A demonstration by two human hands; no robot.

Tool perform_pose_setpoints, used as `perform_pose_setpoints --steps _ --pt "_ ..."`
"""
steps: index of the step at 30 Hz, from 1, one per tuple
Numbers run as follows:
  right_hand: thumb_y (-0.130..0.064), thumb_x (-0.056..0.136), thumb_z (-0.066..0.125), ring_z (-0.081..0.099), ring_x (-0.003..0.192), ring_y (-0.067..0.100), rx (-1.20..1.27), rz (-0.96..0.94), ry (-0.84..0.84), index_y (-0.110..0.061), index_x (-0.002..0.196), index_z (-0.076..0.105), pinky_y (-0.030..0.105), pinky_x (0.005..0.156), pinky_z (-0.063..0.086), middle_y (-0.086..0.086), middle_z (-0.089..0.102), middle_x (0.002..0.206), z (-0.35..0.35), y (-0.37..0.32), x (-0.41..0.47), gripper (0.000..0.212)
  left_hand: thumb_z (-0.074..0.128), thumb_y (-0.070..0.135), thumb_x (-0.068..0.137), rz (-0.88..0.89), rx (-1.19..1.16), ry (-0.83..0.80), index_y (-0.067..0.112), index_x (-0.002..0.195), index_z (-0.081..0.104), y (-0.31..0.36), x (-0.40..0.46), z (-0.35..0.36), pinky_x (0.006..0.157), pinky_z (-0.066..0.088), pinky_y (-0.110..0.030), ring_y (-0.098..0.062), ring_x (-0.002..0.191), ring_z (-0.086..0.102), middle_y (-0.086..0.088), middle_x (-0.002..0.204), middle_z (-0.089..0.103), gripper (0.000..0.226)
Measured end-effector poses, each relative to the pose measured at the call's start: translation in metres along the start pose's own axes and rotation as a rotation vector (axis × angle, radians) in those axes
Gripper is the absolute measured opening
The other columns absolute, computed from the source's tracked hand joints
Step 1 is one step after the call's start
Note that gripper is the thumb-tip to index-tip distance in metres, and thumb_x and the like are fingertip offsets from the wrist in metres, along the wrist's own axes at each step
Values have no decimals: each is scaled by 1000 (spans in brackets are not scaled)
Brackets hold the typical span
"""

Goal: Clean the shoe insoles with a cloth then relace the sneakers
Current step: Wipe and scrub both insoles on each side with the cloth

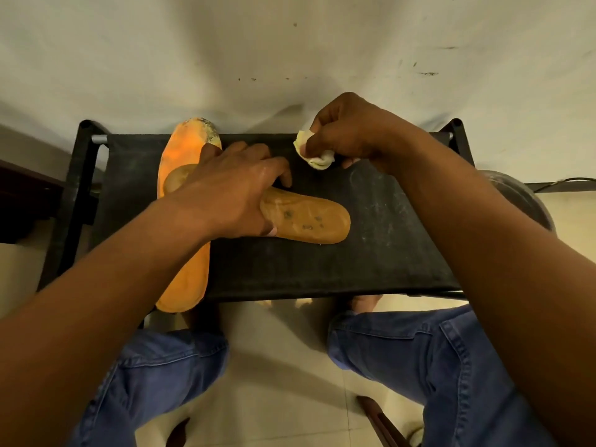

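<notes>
- Head view, item one: tan insole (306,219), lying flat across the black fabric rack top (371,253), one end under our left hand, dark spots showing on its free end.
- Item two: bright orange insole (188,279), lying lengthwise at the rack's left side, near end overhanging the front edge, far end grimy; the tan one crosses over it.
- Item three: pale yellow cloth (314,153), bunched, raised just above the rack beyond the tan insole.
- Left hand (232,188): fingers curled over the tan insole, pressing and gripping it in place.
- Right hand (351,133): fingers pinched tight on the cloth.
- Step in hand, as we judge it: wiping insoles; no sneakers or laces in sight.
- Next move calls for bringing the cloth down onto the spotted end while we steady the insole.
</notes>
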State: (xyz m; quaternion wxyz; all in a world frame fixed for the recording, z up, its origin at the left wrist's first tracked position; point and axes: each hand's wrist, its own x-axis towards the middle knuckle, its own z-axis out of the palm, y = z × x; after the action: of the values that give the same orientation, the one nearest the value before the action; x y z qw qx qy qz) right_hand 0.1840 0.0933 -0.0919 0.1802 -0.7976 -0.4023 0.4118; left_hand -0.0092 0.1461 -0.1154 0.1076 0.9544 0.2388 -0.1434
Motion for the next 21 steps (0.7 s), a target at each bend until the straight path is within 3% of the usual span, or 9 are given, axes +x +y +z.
perform_pose_setpoints --steps 3,6,8,12,15,21 --pt "-18 84 77 68 85 22 0 -27 24 -7 102 74 33 69 59 12 72 99 1 0 1 21 79 56 73 19 -89 40 42 110 63 -5 -1 -5 73 43 -35 -14 98 53 10 105 54 43" --pt "-18 83 78 66 78 17 27 -78 106 -11 88 72 29 64 57 9 71 97 1 1 4 11 73 36 89 6 -292 26 36 93 70 -7 -3 -13 65 46 -28 -2 84 58 17 91 63 5" --pt "-19 81 79 66 79 17 39 -108 180 -7 87 73 29 63 56 9 71 97 2 2 7 14 71 27 92 -49 -386 24 33 90 73 -8 -4 -16 62 44 -23 1 77 60 17 85 67 6" --pt "-21 78 80 68 83 16 68 -193 320 -8 84 73 38 79 60 1 69 85 4 5 10 15 72 24 93 -243 -630 63 27 93 77 -13 0 -21 69 49 -20 -3 81 65 11 86 72 5" --pt "-25 78 78 67 72 10 115 -258 415 -15 77 70 36 73 60 -6 66 72 4 7 11 13 73 26 92 -369 -752 88 24 96 78 -19 3 -24 73 49 -19 -6 88 65 13 87 70 6" --pt "-29 79 76 62 65 5 125 -303 498 -21 74 68 30 68 57 -11 63 68 4 5 11 13 71 26 94 -463 -967 42 28 89 75 -14 5 -23 83 52 -24 -8 94 66 10 89 71 7"
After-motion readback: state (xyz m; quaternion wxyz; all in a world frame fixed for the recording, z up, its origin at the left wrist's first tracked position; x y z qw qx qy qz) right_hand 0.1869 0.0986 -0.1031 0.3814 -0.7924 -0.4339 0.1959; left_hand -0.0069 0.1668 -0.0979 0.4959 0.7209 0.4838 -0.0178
